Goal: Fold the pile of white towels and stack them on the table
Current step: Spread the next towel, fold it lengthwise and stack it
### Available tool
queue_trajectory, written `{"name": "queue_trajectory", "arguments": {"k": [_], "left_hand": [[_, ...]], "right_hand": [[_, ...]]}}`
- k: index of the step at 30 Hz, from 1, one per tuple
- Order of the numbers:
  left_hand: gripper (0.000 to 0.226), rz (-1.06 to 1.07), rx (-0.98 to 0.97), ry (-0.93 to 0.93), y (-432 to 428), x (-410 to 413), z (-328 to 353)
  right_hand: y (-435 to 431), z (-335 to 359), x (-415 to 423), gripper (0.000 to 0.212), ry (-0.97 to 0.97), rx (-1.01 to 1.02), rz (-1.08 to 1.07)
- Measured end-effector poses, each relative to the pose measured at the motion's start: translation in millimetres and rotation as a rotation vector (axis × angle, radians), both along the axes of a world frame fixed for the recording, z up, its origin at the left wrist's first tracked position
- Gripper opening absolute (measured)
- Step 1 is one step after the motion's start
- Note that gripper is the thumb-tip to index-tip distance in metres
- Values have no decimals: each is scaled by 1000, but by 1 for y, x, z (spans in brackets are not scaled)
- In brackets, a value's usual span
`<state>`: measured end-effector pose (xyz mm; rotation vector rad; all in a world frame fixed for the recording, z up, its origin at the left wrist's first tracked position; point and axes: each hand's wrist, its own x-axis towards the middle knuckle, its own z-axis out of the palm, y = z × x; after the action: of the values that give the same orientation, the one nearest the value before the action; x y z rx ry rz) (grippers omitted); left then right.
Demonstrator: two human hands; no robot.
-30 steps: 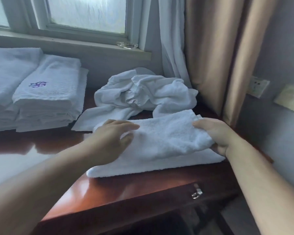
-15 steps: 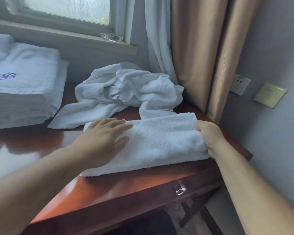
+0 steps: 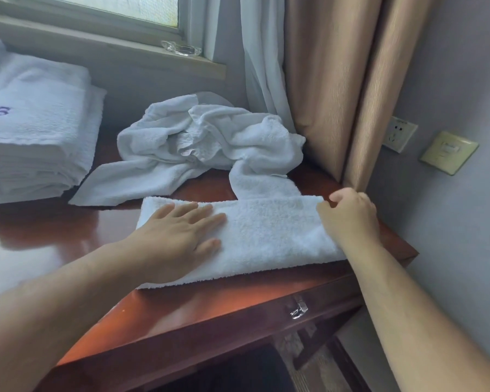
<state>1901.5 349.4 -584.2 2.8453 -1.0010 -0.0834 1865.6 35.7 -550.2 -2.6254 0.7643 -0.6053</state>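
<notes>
The folded towel (image 3: 269,236) lay along the front edge of the desk (image 3: 215,315), its right end reaching almost to the desk's right edge, where the wall and the tan curtain (image 3: 351,89) closed in just beside it. The left hand (image 3: 178,236) rested flat on the towel's left half, fingers straight and spread, pressing it down. The right hand (image 3: 351,216) sat at the towel's right end with its fingers curled, pinching the far right corner of the cloth. Behind the towel, toward the back right corner of the desk, the heap of unfolded towels (image 3: 207,142) sprawled, one tail running forward to touch the folded towel's back edge. The stack of folded towels (image 3: 37,137), with a purple emblem on top, stood at the back left, near the heap. Bare polished wood showed at the front left of the desk and in a narrow strip before the towel. A metal drawer pull (image 3: 299,309) hung on the desk's front face.

Half a second before, the right hand had gripped the towel's end lower down; it had since shifted to the far corner, and the left hand's fingers had fanned wider
</notes>
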Motion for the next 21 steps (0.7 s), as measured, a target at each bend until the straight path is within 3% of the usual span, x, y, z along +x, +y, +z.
{"name": "queue_trajectory", "arguments": {"k": [2,5,8,12,21], "left_hand": [[64,2,11,7,0,0,0],[66,2,15,20,1,1,-2],[70,16,-27,63,3,2,-4],[63,123,-153,103,8,6,-7],[57,199,-207,168,41,-2,-10]], "right_hand": [[24,-1,3,30,-90,-39,179],[58,-15,12,53,176,-118,336],[64,-35,16,73,429,-123,355],[58,-41,19,77,443,-131,348],[72,-30,14,86,549,-152,310]]}}
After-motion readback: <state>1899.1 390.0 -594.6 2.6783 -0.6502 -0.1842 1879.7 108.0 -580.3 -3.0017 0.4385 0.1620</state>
